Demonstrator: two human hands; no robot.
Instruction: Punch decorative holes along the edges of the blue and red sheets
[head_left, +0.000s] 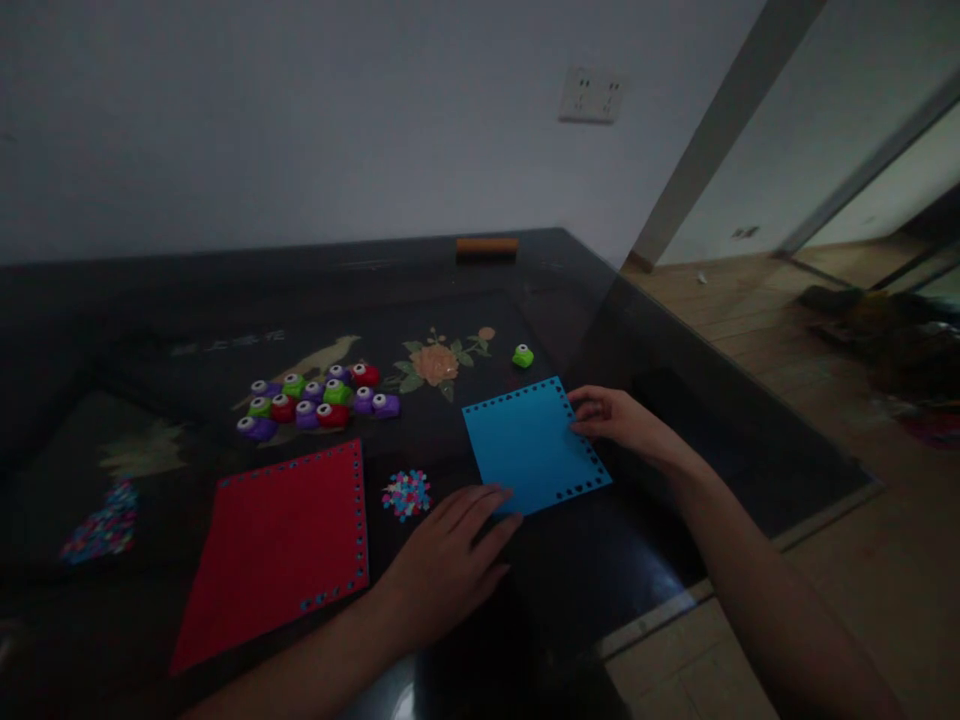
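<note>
A square of blue paper (pixel 529 445) lies on the dark table, with small holes punched along its top, right and part of its bottom edge. My left hand (pixel 454 550) rests over its lower left corner, fingers stretched out and thumb apart. At the right edge, my right hand (pixel 611 415) has its fingers bent and its thumb and fingertips on the paper's border. To the left lies a larger sheet of red paper (pixel 292 540) with punched holes along three edges. A heap of paper dots (pixel 407 494) sits between the two sheets. One green craft punch (pixel 523 356) stands beyond the blue paper.
Several purple, green and red punches (pixel 322 400) are grouped behind the red paper. More paper dots (pixel 105 522) lie at far left. A brown cylinder (pixel 487 248) rests near the wall at the back of the table (pixel 750 440), whose right edge drops to a tiled floor.
</note>
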